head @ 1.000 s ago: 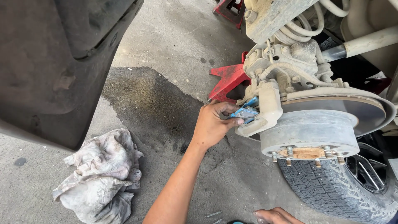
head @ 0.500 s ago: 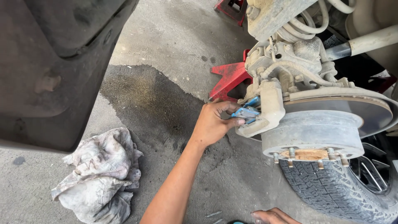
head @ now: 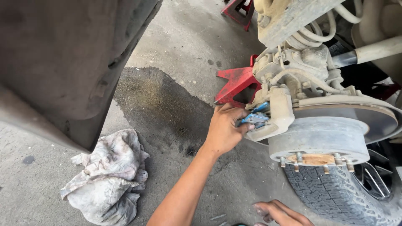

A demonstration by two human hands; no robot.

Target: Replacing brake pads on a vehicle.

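Nearest me, the right hand [head: 281, 212] rested low, fingers loosely spread, holding nothing. The left hand [head: 224, 130] pinched a blue brake pad [head: 254, 119], partly seated in the caliper [head: 276, 112] beside the rotor [head: 335, 134]; fitting looked unfinished. A dirty rag [head: 106, 175] lay on stained concrete [head: 167, 109], red jack stand [head: 238, 83] beyond.

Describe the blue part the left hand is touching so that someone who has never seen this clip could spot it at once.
Start at the big round brake disc and hub on the right. On its left edge sits the pale caliper; the blue brake pad is wedged there, under the left hand fingertips. It is the only bright blue piece among dusty grey metal.
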